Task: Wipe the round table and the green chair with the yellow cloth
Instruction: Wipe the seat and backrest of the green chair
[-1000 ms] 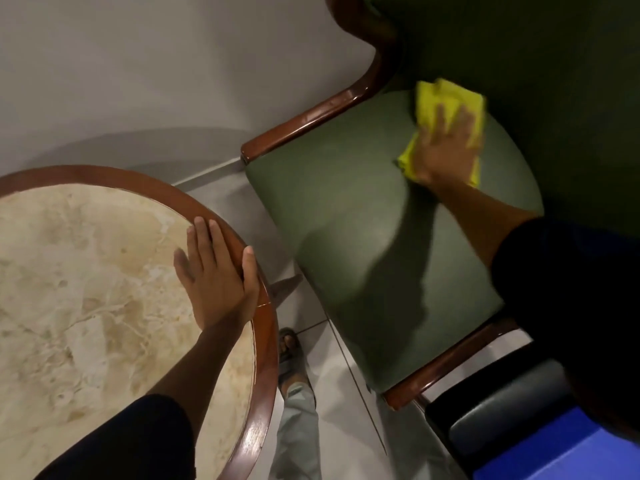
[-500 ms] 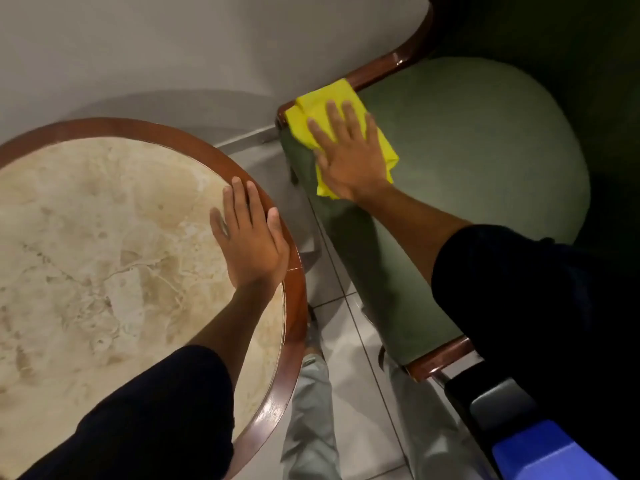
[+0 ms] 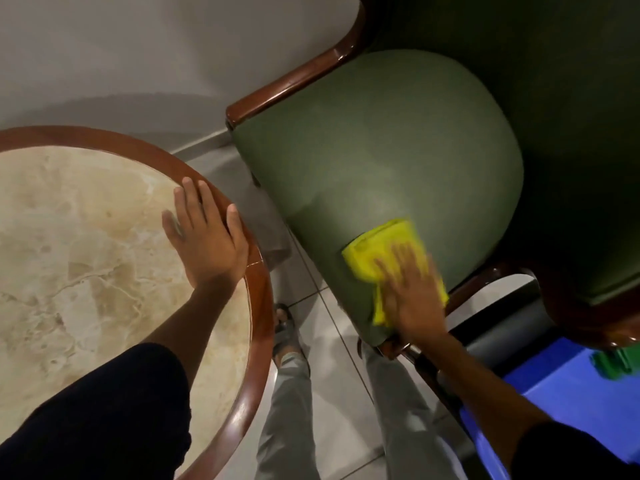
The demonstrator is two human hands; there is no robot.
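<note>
The green chair (image 3: 388, 157) fills the upper right, with a padded seat and brown wooden arms. My right hand (image 3: 414, 299) lies flat on the yellow cloth (image 3: 377, 249) and presses it against the seat's front near corner; the hand is blurred by motion. To the left is the round table (image 3: 258, 299), a beige marble top inside a brown wooden rim. My left hand (image 3: 204, 235) rests palm down on the table's right edge, fingers spread, with nothing in it.
A grey wall (image 3: 138, 57) rises behind the table and chair. My legs and one sandalled foot (image 3: 285, 327) stand on the tiled floor in the gap between them. A blue plastic object (image 3: 568, 403) and a dark cushion (image 3: 502, 327) sit at the lower right.
My right hand has swept the yellow cloth from the seat's back, across to its left corner, then to the front near corner. My left hand has stayed on the table's edge.
</note>
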